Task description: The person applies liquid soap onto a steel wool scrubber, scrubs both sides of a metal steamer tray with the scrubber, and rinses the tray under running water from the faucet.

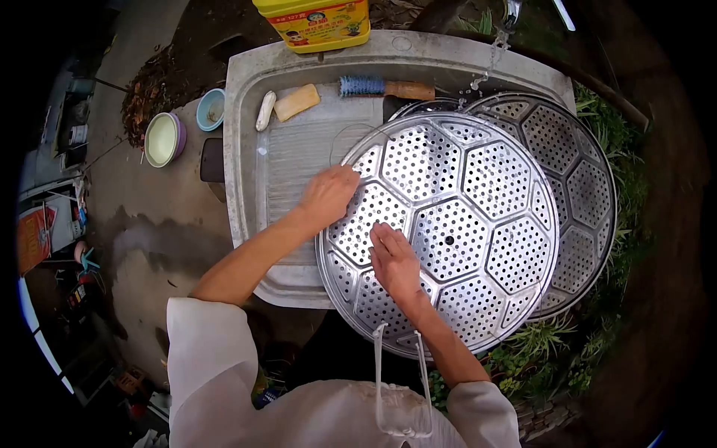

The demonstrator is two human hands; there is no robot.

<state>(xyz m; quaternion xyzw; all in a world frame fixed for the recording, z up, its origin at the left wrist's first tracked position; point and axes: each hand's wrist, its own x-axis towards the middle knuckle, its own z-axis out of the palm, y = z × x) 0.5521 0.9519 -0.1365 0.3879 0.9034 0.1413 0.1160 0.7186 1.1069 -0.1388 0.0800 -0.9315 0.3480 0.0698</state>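
Note:
A large round perforated metal steamer tray point(448, 239) with hexagonal panels lies across the right part of the stone washbasin point(246, 187). My left hand point(328, 196) is closed on its left rim, the fingertips partly hidden. My right hand point(396, 261) rests on the tray's lower left area, fingers stretched out and close together; whatever lies beneath the palm is hidden. Under the right side sits a second perforated steamer tray point(590, 194). Water point(485, 63) falls from a tap point(511, 11) onto the back of the trays.
On the basin's back ledge stands a yellow tub point(321, 26). A blue-bristled brush point(388, 87), a yellow sponge-like block point(296, 102) and a white object point(265, 110) lie inside. Bowls point(164, 140) sit on the ground at left; plants point(620, 149) grow at right.

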